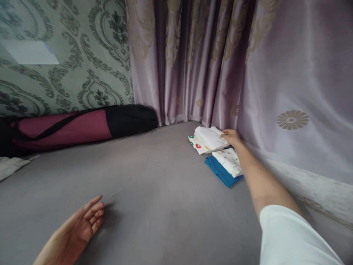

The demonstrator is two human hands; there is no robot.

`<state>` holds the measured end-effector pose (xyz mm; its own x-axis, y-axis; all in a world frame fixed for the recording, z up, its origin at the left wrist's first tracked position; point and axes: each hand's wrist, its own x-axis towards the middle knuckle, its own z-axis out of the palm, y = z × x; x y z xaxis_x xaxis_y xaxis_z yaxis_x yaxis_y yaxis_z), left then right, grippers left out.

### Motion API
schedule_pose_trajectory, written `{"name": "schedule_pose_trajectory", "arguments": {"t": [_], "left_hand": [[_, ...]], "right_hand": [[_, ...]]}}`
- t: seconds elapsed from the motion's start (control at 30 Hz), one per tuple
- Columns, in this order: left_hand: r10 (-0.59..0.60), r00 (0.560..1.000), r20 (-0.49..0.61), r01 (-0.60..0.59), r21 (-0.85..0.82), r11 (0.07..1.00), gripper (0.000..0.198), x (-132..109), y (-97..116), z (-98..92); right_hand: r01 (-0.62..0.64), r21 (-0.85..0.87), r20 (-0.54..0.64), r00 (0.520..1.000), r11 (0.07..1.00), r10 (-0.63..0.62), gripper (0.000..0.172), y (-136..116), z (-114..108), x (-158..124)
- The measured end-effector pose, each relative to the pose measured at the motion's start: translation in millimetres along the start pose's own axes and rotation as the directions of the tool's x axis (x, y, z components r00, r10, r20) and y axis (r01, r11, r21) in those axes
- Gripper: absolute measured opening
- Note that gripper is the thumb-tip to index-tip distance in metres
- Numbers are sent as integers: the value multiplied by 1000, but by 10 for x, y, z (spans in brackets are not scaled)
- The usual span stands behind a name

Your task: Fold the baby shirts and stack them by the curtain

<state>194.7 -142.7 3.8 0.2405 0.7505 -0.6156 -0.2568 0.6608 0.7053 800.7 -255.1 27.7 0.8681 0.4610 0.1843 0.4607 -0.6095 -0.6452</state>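
Note:
My right hand [231,137] reaches far across the grey bed surface [154,184] and rests on a folded white cloth [211,138] at the top of a small pile; its fingers lie on the cloth's right edge and look partly curled. Under and beside that cloth are a white printed folded piece [196,144], another white patterned folded piece [229,162] and a folded blue cloth [220,172]. My left hand [79,228] rests low at the near left on the bed, palm turned up, fingers stretched and apart, holding nothing.
A long maroon and black bag [82,127] lies along the patterned green wall [63,55] at the back left. Mauve curtains [209,59] hang behind and to the right of the pile. A pale cloth edge [9,165] shows at the far left.

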Motion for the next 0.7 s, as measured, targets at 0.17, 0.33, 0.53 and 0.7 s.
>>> {"name": "schedule_pose_trajectory", "arguments": {"t": [0.17,0.33,0.53,0.7], "left_hand": [[25,999,45,-24,-14,1000,43,46,-41,-49],[52,995,83,-50,-23,998,38,74,-60,-59],[66,991,112,-63,-29,998,32,64,-83,-44],[94,989,113,-93,-17,996,28,75,-101,-36]], "right_hand": [[12,-148,-12,1000,989,-14,22,109,39,-42],[-2,-263,-8,1000,965,0,20,65,38,-110],[37,-382,-66,996,923,-67,31,-158,12,-233],[377,-458,-14,902,805,-431,35,-512,164,-537]]}}
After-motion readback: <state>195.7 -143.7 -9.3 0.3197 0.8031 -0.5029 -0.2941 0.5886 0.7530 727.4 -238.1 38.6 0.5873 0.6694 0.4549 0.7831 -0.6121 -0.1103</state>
